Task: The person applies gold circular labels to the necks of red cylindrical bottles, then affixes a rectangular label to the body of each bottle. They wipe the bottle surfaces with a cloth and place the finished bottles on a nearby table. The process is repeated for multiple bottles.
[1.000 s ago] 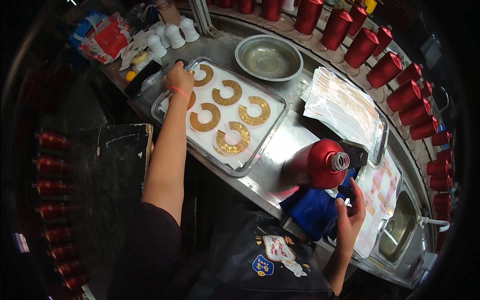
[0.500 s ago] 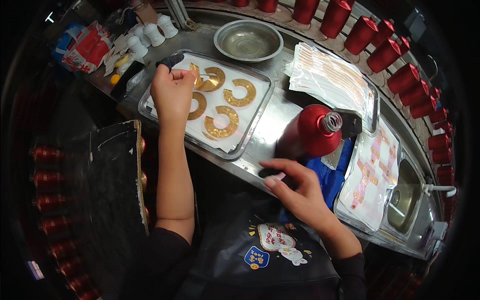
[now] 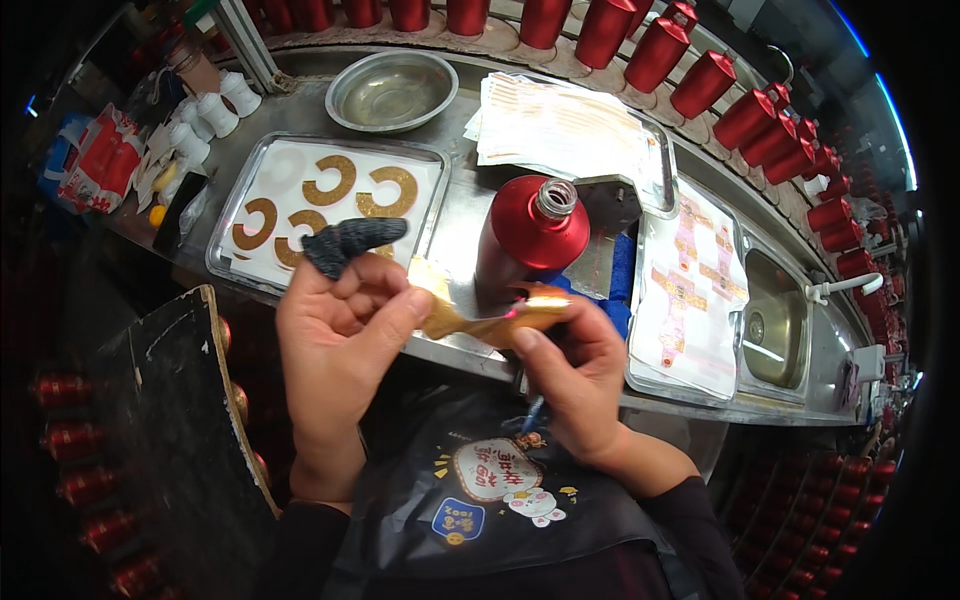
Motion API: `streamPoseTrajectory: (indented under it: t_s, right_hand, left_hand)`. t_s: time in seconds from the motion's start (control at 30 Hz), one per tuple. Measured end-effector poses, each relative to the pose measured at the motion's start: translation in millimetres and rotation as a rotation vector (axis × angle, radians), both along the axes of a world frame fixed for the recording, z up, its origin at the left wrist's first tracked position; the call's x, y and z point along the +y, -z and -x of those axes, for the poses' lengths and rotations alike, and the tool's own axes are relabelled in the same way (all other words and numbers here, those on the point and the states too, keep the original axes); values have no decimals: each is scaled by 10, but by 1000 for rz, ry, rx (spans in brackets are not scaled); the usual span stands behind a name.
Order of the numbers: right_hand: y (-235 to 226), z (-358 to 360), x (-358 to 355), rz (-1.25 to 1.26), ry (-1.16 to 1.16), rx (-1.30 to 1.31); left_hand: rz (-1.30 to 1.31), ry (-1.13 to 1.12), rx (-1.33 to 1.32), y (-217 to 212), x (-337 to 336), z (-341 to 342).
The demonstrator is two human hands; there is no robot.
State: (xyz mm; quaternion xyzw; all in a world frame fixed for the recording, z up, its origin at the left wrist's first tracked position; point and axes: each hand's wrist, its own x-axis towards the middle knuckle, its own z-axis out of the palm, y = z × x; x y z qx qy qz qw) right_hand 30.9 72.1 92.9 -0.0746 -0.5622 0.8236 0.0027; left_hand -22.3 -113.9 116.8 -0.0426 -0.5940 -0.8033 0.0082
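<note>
Between both hands I hold a gold foil decal (image 3: 480, 326), bent and shiny. My left hand (image 3: 335, 350) pinches one end with thumb and fingers. A black ribbed finger cot (image 3: 350, 243) covers its raised index finger. The other end is gripped by my right hand (image 3: 582, 385), its thumb on top. Just behind the decal, a red metallic bottle (image 3: 525, 235) with an uncapped clear threaded neck leans in a stand with blue pads (image 3: 617, 290). To the left, a metal tray (image 3: 440, 190) carries several C-shaped gold decals (image 3: 388, 192) on white sheets, partly hidden by my left hand.
A metal bowl (image 3: 338, 112) sits behind the tray. Stacked printed sheets (image 3: 560, 130) lie behind the bottle. Cross-shaped decals (image 3: 688, 290) rest on a right-hand tray beside a sink (image 3: 778, 320). Red bottles (image 3: 605, 35) line the curved back rack. A dark board (image 3: 160, 380) stands at left.
My left hand has come from the tray toward me with the gold decal. My right hand, empty before, now grips its other end. The view has shifted right.
</note>
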Motion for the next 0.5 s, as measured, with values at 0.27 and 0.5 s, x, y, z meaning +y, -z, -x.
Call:
streamPoseTrajectory:
  t_s: [0.27, 0.5]
  right_hand:
    - [-133, 326, 807, -417, -7, 341]
    - [-118, 876, 939, -446, -144, 277]
  left_hand:
    - [-107, 77, 42, 241, 609, 121]
    - [-40, 41, 16, 391, 651, 325]
